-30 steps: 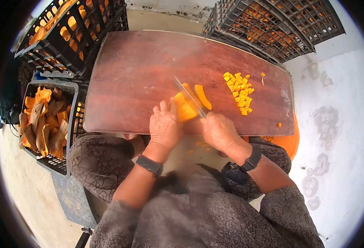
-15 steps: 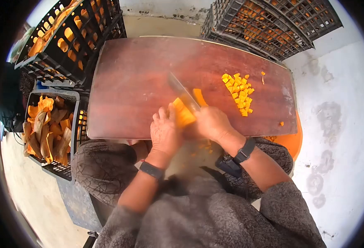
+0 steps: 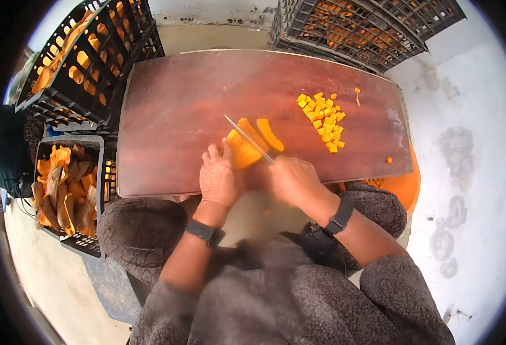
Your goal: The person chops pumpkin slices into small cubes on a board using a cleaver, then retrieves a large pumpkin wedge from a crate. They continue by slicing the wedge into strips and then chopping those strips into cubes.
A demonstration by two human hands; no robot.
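Observation:
My right hand [image 3: 297,179] is closed round the handle of a knife [image 3: 249,138], whose narrow blade edge lies across an orange pumpkin piece [image 3: 242,154]. With its fingers on the left side of that piece, my left hand [image 3: 220,177] grips it against the reddish-brown board [image 3: 172,121]. A cut strip of pumpkin [image 3: 270,135] rests just right of the blade, apart from the main piece. Farther right lies a pile of pumpkin cubes [image 3: 326,122]. The knife handle is hidden inside my right hand.
At the left, a black crate [image 3: 100,192] holds peelings, and a taller crate [image 3: 69,106] with orange pieces stands behind it. More filled crates [image 3: 356,34] are stacked at the back right. An orange basin [image 3: 409,187] sits below the board's right edge, near a white wall [image 3: 465,172].
The knife has moved left from beside the strip onto the larger pumpkin piece, its blade now seen nearly edge-on. The whole view has shifted slightly.

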